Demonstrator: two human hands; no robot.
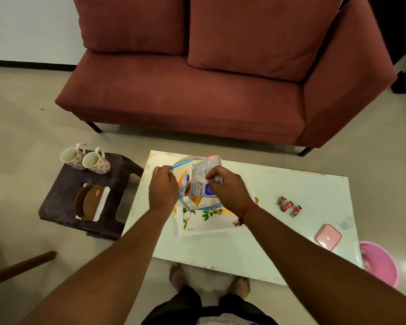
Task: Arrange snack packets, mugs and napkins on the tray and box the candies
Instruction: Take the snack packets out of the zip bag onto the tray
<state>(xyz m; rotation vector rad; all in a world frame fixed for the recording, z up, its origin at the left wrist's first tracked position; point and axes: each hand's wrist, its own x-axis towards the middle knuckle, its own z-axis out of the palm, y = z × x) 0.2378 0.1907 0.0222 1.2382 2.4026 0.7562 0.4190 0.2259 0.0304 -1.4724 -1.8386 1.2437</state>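
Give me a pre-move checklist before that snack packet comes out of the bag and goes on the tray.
1. Left hand holds the blue-edged clear bag open by its rim: ok.
2. Right hand pinches the silver snack packet: ok.
3. Packet clear of the bag: not ok, its lower part is still inside.
4. Tray under the hands has bare floral surface toward the person: ok.
5. More packets left in the bag: at least one orange-edged packet shows; the count, cannot tell.
6. Mugs and napkin holder on the tray: not ok, both sit on the dark stool.
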